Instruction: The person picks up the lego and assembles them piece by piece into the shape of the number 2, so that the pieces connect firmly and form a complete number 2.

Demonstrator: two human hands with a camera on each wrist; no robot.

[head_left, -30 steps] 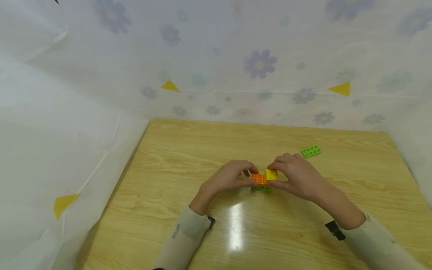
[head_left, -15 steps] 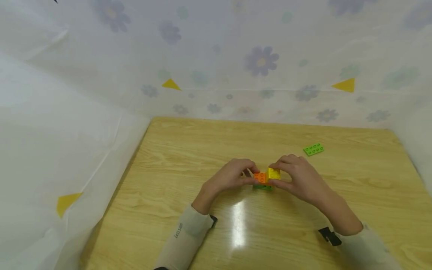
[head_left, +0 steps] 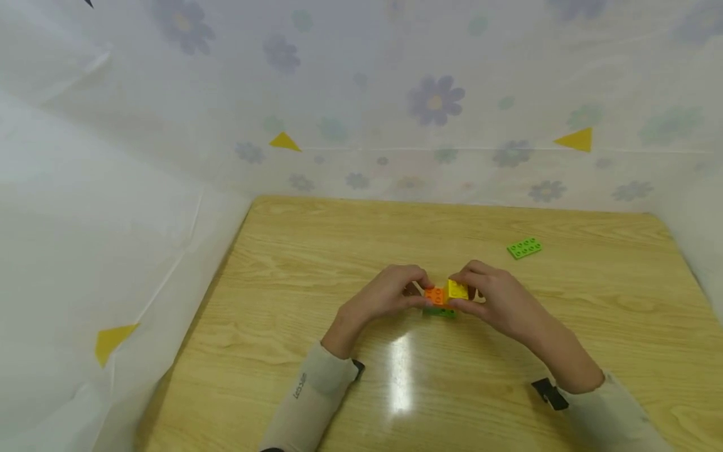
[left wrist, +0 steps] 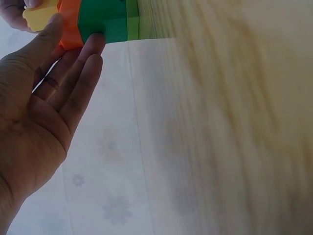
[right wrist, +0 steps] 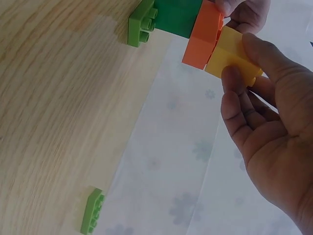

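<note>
1. The left grip (head_left: 390,292) pinches the orange brick (head_left: 435,295), its fingers also reaching the dark green brick (right wrist: 176,17) below; this looks like steadying.
2. Under these, a light green brick (right wrist: 139,24) forms the foot of the stack, down on the counter (head_left: 316,238).
3. The yellow brick (head_left: 457,289) sits at the right end of the orange one's top. Fitting it there seems to be the step in hand; whether it is fully seated I cannot tell.
4. The right grip (head_left: 503,301) grasps the yellow brick between thumb and fingers. The next move probably calls for lining up its edges and pressing straight down while the left grip braces.
5. Farther right and back, a loose green brick (head_left: 524,248) lies studs up, apart from the stack and untouched.
</note>
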